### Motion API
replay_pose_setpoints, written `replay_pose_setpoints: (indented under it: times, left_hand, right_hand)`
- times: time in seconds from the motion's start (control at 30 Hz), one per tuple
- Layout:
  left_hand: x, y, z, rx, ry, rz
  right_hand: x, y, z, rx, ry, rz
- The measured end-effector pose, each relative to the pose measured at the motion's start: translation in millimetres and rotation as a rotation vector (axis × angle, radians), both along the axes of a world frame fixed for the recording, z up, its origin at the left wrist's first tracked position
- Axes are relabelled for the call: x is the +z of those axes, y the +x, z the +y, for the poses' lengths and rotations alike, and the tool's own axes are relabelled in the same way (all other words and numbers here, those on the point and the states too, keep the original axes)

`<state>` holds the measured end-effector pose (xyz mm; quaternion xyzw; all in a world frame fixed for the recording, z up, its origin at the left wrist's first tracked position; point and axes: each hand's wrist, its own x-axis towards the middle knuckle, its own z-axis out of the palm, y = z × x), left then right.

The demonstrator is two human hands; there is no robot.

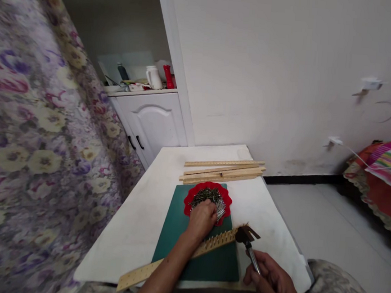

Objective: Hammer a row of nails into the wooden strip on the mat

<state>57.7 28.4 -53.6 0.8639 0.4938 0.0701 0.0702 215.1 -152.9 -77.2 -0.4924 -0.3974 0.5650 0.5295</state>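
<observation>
My left hand [204, 216] is down in a red scalloped bowl [228, 198], on a heap of nails [208, 194]. Its fingers are curled in; their tips and whatever they hold are hidden. My right hand [273, 279] grips a claw hammer [253, 258] by its metal shaft, the head tilted up and left. Beneath my left forearm a wooden strip [141, 274] lies slantwise across a green board [168, 234]. Several nails stand upright along the strip's right part, and small holes mark its left part. The hammer head overlaps the strip's right end.
More wooden strips [222, 172] lie at the back of the white table [136, 214]. A floral curtain [46, 153] hangs at the left. Behind stands a white cabinet [157, 118] with a white jug [153, 77] on top. A colourful cloth [390, 166] covers something at the right.
</observation>
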Motion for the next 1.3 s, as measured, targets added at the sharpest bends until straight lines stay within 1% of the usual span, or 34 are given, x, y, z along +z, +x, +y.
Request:
replay_pose_setpoints:
  times: [0.1,0.2,0.3,0.37,0.4,0.47,0.57,0.63,0.67,0.77,0.83,0.87,0.93,1.03,1.1,1.17,1.23,1.3]
  left_hand:
    - [0.6,-10.4,-3.0,-0.010,0.017,-0.166]
    - [7.3,-22.8,-13.9,-0.010,0.034,-0.306]
    - [16.1,-34.3,-38.6,-0.049,0.019,-0.418]
    - [15.2,-39.5,-62.0,-0.082,-0.013,-0.483]
    - [10.8,-41.2,-74.5,-0.086,-0.053,-0.489]
    - [-5.4,-42.7,-98.0,-0.114,-0.145,-0.476]
    - [-35.1,-43.3,-123.3,-0.170,-0.132,-0.469]
    - [-45.4,-44.6,-133.0,-0.184,-0.120,-0.530]
    - [-46.1,-45.6,-136.5,-0.189,-0.134,-0.583]
    - [-37.5,-47.6,-144.6,-0.170,-0.275,-0.830]
    - [-33.9,-46.1,-148.9,-0.100,-0.424,-1.038]
    - [-34.8,-44.3,-150.7,-0.050,-0.496,-1.139]
    - [-41.8,-39.4,-153.3,0.049,-0.619,-1.310]
    - [-54.5,-34.1,-154.1,0.138,-0.710,-1.491]
    - [-56.8,-36.0,-151.6,0.171,-0.719,-1.556]
    - [-52.4,-43.3,-145.2,0.229,-0.667,-1.551]
    - [-44.6,-54.3,-134.7,0.311,-0.548,-1.470]
    - [-38.0,-65.0,-121.7,0.346,-0.429,-1.315]
  right_hand:
    - [2.1,-4.3,-0.1,-0.024,0.011,0.001]
    - [7.5,-11.3,0.1,-0.069,0.023,0.015]
    - [14.4,-19.6,2.0,-0.120,0.042,0.018]
    - [18.1,-26.0,3.8,-0.147,0.049,0.017]
    - [19.3,-29.6,4.4,-0.156,0.047,0.018]
    - [20.3,-37.0,4.6,-0.152,0.046,0.028]
    - [19.5,-46.4,1.8,-0.132,0.098,0.069]
    - [18.7,-49.6,-1.4,-0.116,0.143,0.094]
    - [18.4,-50.1,-3.2,-0.107,0.145,0.092]
    - [17.9,-49.4,-7.6,-0.109,0.094,0.048]
    - [18.0,-48.8,-9.6,-0.131,0.067,0.027]
    - [18.3,-48.9,-10.2,-0.136,0.062,0.022]
    - [19.4,-50.1,-11.1,-0.107,0.049,0.014]
    - [21.2,-53.4,-12.1,-0.040,0.038,-0.002]
    - [21.1,-55.4,-12.7,-0.012,0.037,-0.018]
    - [19.8,-56.3,-13.3,-0.032,0.038,-0.022]
    - [17.7,-56.2,-13.6,-0.079,0.044,-0.012]
    - [15.8,-55.5,-13.6,-0.120,0.054,-0.006]
